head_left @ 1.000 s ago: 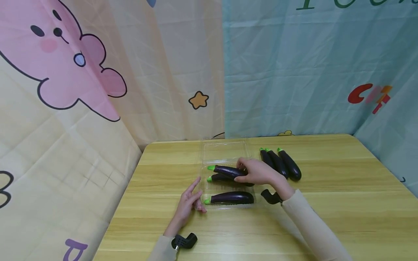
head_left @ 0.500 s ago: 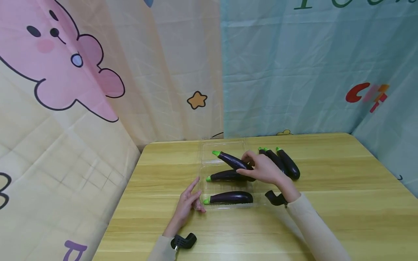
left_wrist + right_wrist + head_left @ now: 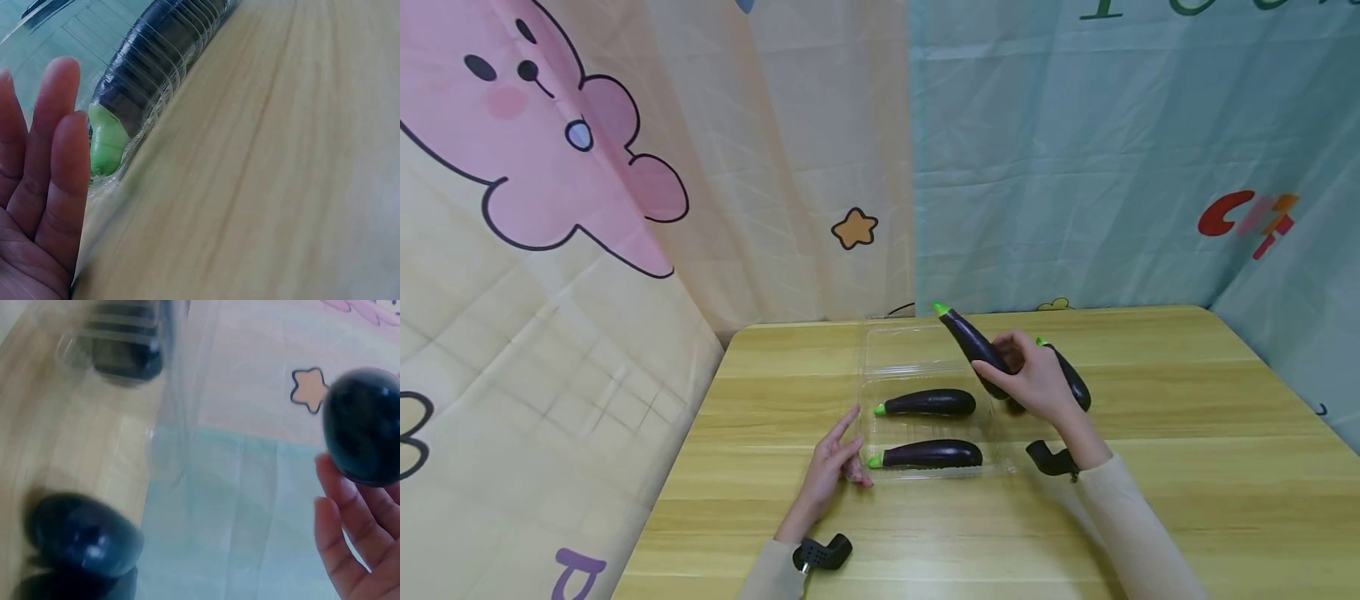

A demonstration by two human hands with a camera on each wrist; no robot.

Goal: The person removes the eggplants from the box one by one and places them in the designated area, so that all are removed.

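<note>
My right hand [image 3: 1033, 379] holds an eggplant [image 3: 973, 340] raised and tilted, its green stem end up and to the left; the right wrist view shows that eggplant's [image 3: 362, 428] rounded end in the fingers. Below lies a clear plastic clamshell box [image 3: 917, 429] with its lid [image 3: 913, 346] folded back. Inside it are a rear eggplant [image 3: 928, 402] and a front eggplant [image 3: 932, 454], both stem to the left. My left hand [image 3: 829, 471] rests at the box's left edge, fingers extended; in the left wrist view its fingers [image 3: 59, 150] stand beside the green stem [image 3: 107, 140].
Right of the box, another eggplant [image 3: 1071, 377] lies on the wooden table [image 3: 1187, 433], with others mostly hidden behind my right hand. Printed curtains [image 3: 1045, 167] hang close behind the table's far edge.
My right hand has lifted the eggplant out from above the rear one in the box and carried it up and to the right. The left hand has stayed put.
</note>
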